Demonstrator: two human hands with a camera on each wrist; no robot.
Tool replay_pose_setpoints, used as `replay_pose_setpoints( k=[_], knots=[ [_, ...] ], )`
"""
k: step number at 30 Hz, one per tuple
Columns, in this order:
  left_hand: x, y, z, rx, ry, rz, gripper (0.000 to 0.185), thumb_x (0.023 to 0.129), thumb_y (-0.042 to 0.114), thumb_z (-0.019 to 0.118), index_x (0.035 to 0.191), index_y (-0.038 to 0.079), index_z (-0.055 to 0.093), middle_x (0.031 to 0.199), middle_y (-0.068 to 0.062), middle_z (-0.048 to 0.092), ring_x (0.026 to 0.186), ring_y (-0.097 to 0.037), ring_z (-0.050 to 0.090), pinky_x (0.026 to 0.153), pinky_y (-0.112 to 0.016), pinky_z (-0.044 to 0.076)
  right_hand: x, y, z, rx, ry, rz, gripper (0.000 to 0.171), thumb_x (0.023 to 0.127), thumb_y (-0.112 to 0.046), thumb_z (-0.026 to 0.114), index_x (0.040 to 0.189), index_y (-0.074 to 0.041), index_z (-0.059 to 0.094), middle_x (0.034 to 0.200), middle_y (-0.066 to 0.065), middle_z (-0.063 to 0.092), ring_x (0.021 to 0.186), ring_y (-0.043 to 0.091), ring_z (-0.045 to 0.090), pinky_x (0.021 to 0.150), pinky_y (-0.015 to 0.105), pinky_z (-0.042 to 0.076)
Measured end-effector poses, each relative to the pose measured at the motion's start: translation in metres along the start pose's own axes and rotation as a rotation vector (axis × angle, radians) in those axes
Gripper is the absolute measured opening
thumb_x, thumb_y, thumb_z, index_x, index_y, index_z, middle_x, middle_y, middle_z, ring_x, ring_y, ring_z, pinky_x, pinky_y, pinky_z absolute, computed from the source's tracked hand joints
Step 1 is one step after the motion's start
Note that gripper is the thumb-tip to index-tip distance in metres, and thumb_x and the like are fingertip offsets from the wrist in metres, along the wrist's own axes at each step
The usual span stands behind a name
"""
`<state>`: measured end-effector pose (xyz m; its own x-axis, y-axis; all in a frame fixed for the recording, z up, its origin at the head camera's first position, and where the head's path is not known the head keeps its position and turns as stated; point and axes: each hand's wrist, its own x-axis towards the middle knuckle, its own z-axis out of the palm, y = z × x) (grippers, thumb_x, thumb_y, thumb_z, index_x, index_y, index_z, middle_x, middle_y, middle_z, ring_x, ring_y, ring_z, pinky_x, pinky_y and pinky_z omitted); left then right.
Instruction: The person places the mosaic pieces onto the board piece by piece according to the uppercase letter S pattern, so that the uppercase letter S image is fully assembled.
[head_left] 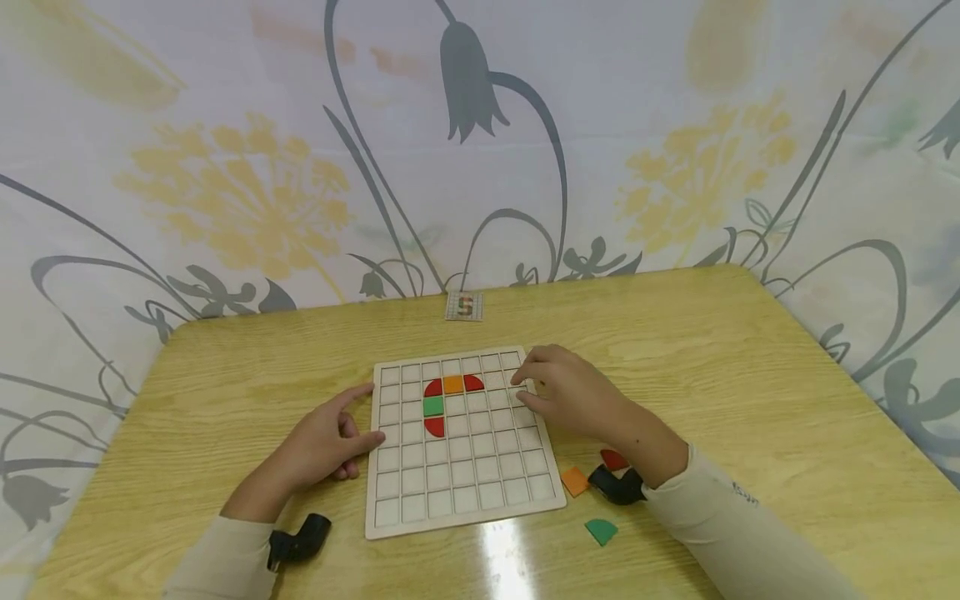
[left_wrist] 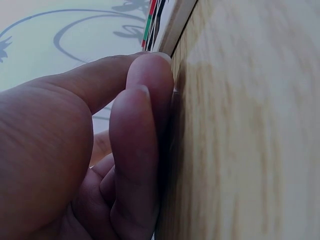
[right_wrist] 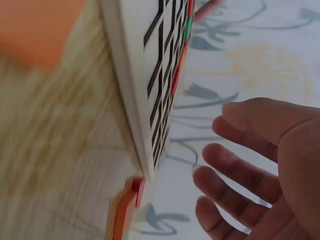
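A pale grid board [head_left: 465, 471] lies on the table. Set in its cells are red quarter-circle pieces [head_left: 434, 427], an orange square [head_left: 453, 384] and a green square [head_left: 433, 406]. My left hand [head_left: 322, 442] rests at the board's left side, thumb on the rim and index fingertip at the edge, the other fingers folded under. Above the board's right edge is my right hand [head_left: 573, 392], fingers loosely bent and apart. In the right wrist view, nothing sits between the fingers of the right hand [right_wrist: 260, 170].
Near the board's right corner lie a loose orange square [head_left: 575, 481], a red piece [head_left: 613, 459] and a green quarter-circle [head_left: 602, 531]. The right wrist view shows red and orange pieces [right_wrist: 125, 212] beside the board. A small pattern card [head_left: 464, 306] lies by the flowered backdrop [head_left: 480, 183].
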<state>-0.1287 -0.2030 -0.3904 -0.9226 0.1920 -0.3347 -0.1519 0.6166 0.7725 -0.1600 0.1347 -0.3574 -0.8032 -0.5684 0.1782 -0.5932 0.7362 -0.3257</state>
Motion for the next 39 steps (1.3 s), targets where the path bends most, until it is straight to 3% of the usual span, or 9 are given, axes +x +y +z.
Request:
replay_pose_setpoints(
  k=[6,13,19,24,39],
  knots=[
    [0.0,-0.001,0.0,0.004,0.004,0.005,0.079,0.079,0.036,0.072,0.144,0.029,0.027,0.072,-0.01,0.057,0.048,-0.02,0.058,0.046,-0.033,0.052,-0.006,0.023,-0.007,0.044,-0.011,0.047,0.013,0.085,-0.02,0.066,0.095,-0.015,0.072,0.097,-0.001,0.063,0.089,0.015,0.057,0.074,0.028,0.05],
    [-0.001,-0.001,0.0,-0.002,-0.007,-0.004,0.079,0.079,0.035,0.071,0.144,0.028,0.027,0.073,-0.01,0.057,0.049,-0.02,0.058,0.047,-0.033,0.052,-0.01,0.044,-0.005,0.097,-0.097,0.107,0.014,0.083,-0.018,0.066,0.096,-0.016,0.072,0.1,-0.001,0.062,0.092,0.016,0.057,0.077,0.029,0.049],
    [-0.001,0.001,-0.001,0.001,0.003,0.009,0.078,0.079,0.035,0.071,0.144,0.028,0.027,0.073,-0.01,0.056,0.048,-0.02,0.058,0.046,-0.032,0.052,-0.01,0.057,-0.007,0.11,-0.118,0.141,0.017,0.082,-0.017,0.069,0.099,-0.017,0.07,0.102,0.0,0.059,0.091,0.017,0.055,0.072,0.027,0.047],
    [-0.001,0.002,-0.001,0.002,-0.009,0.002,0.077,0.081,0.033,0.071,0.144,0.027,0.027,0.073,-0.01,0.056,0.048,-0.021,0.059,0.047,-0.033,0.052,-0.011,0.062,-0.007,0.114,-0.159,0.127,0.022,0.081,-0.015,0.069,0.103,-0.014,0.069,0.104,0.003,0.059,0.091,0.017,0.054,0.071,0.026,0.046],
    [-0.001,0.001,0.001,0.005,-0.003,-0.004,0.078,0.08,0.034,0.071,0.144,0.028,0.027,0.073,-0.01,0.056,0.048,-0.021,0.059,0.047,-0.032,0.052,-0.013,0.062,-0.007,0.078,-0.172,0.114,0.021,0.081,-0.015,0.07,0.102,-0.013,0.07,0.102,0.003,0.06,0.091,0.018,0.054,0.072,0.026,0.047]
  ],
)
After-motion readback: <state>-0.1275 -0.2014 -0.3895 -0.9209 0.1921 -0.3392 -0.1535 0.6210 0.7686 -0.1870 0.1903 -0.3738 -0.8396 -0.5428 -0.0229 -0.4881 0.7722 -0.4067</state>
